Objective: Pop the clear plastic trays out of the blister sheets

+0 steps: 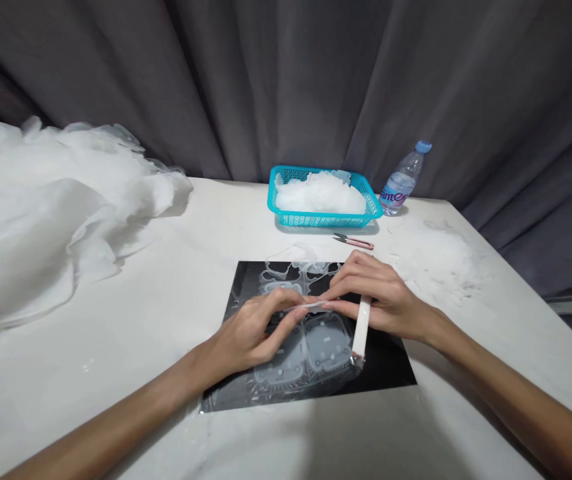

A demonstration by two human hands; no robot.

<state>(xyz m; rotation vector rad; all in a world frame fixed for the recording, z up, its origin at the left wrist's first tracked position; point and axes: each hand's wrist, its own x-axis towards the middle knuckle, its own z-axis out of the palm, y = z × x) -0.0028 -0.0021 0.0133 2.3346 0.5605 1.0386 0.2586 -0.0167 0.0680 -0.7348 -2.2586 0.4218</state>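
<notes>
My left hand (256,330) and my right hand (381,297) meet over a black mat (391,367) on the white table. Between their fingertips they pinch a thin clear plastic strip (311,305). A white stick-like tool (363,323) is also tucked in my right hand, pointing down toward me. Under the hands lies a sheet of clear moulded plastic shapes (311,353).
A turquoise basket (323,217) of white scraps stands at the back, with small pink-handled snips (353,241) in front of it and a water bottle (403,180) to its right. White scraps (436,260) lie at the right. A big heap of clear plastic (41,213) fills the left.
</notes>
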